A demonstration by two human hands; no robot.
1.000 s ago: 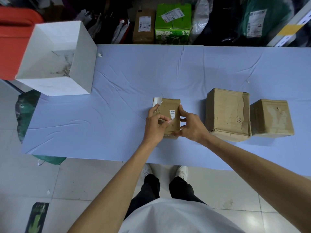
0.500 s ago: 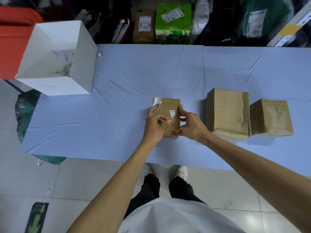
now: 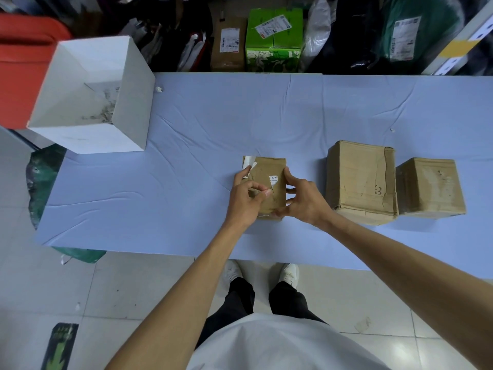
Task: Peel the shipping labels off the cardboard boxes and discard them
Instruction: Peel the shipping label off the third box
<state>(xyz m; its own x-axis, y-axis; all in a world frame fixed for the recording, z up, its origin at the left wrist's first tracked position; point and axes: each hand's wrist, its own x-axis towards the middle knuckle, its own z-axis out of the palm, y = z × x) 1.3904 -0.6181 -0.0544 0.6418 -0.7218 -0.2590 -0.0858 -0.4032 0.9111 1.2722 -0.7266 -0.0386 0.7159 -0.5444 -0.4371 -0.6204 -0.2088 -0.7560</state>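
A small cardboard box [image 3: 269, 169] stands on the blue-covered table [image 3: 186, 169] in front of me. A torn white label remnant [image 3: 274, 180] sticks to its top, and a loose white strip [image 3: 248, 162] curls up at its far left corner. My left hand [image 3: 246, 201] rests on the box's left side, thumb and forefinger pinched at the lower tip of the remnant. On the right side, my right hand [image 3: 301, 200] grips the box and steadies it. Two larger cardboard boxes [image 3: 360, 182] [image 3: 429, 186] stand to the right, no labels showing on them.
An open white bin [image 3: 90, 94] with paper scraps inside sits at the table's far left corner. Behind the table are labelled parcels: a green box [image 3: 273, 38], a brown box [image 3: 228, 44] and dark bags. A red container [image 3: 21, 62] stands far left.
My left forefinger has shifted slightly along the label's lower edge. The box and my right hand stay where they were.
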